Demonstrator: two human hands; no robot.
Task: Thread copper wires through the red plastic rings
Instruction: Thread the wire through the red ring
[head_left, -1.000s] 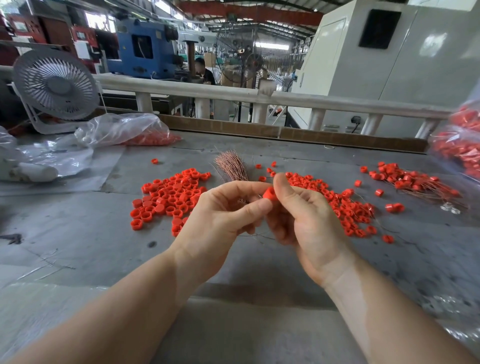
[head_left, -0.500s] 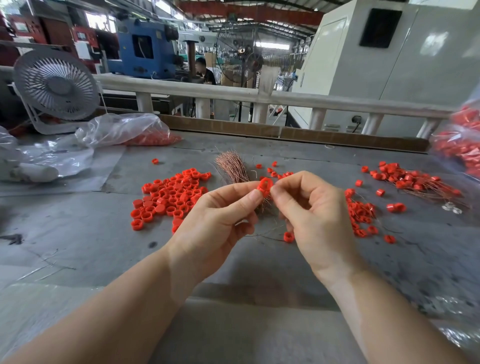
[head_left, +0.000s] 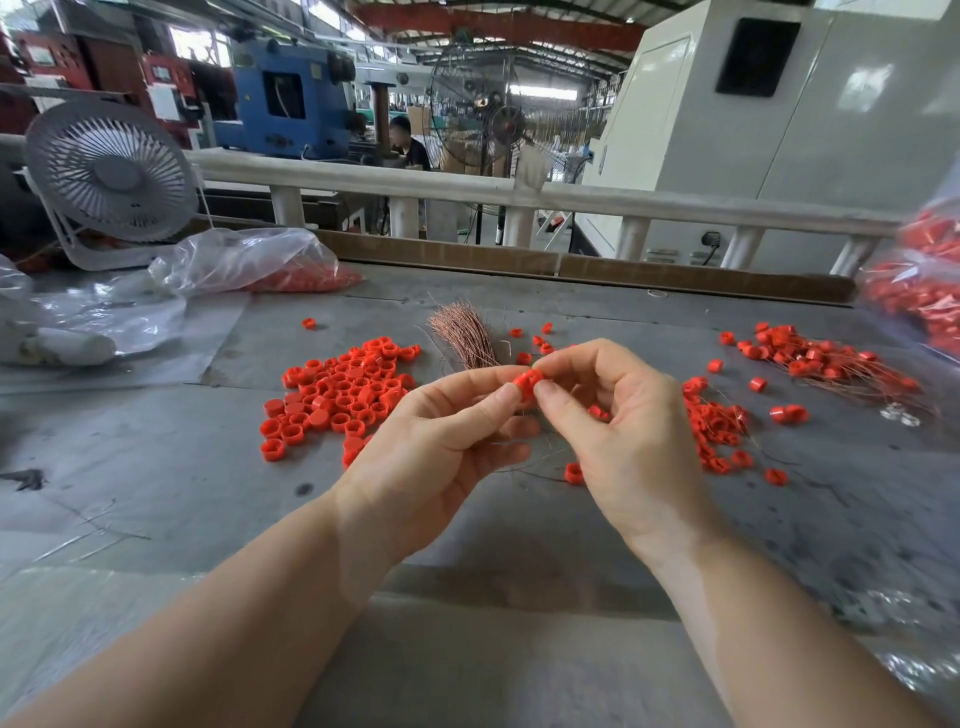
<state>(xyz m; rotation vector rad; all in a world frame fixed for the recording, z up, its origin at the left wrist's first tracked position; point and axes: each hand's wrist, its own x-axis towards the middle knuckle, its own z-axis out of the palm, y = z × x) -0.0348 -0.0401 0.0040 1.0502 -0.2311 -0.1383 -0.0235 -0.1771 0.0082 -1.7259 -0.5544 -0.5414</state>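
Frame centre: left hand (head_left: 441, 441) and right hand (head_left: 623, 431) pinch one red plastic ring (head_left: 527, 382) (copper wire apparently hidden) between thumbs and forefingers.

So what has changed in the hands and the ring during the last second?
The right hand lifted and turned, uncovering loose rings beneath it. The red ring is now pinched between both hands' fingertips; the left hand barely moved. The ring pile and the copper wire bundle stayed.

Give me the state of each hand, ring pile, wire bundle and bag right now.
left hand: pinching the held ring
right hand: pinching the same ring
held ring: lifted between both hands
left ring pile: loose on table
copper wire bundle: lying on table
wired rings: heaped far right
plastic bag: lying slumped, rings inside
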